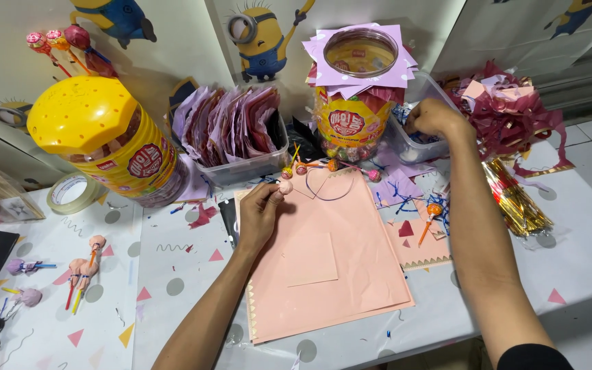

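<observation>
Fingers (273, 195) of the left hand (260, 216) pinch a small pink paper-wrapped lollipop (285, 186) over the pink paper sheet (337, 267); the right hand (436, 118) digs, fingers curled and hidden, in the clear plastic tub (405, 144). Wrapping looks done; tying calls for a ribbon.

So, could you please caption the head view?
Left hand pinches a pink-wrapped lollipop over pink paper sheets; right hand reaches into a clear plastic tub.

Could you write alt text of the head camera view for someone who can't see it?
A person's left hand pinches a small pink paper-wrapped lollipop over a stack of peach paper sheets, while the right hand reaches into a clear plastic tub. Two big yellow-lidded lollipop jars stand behind on the craft-strewn table.
</observation>
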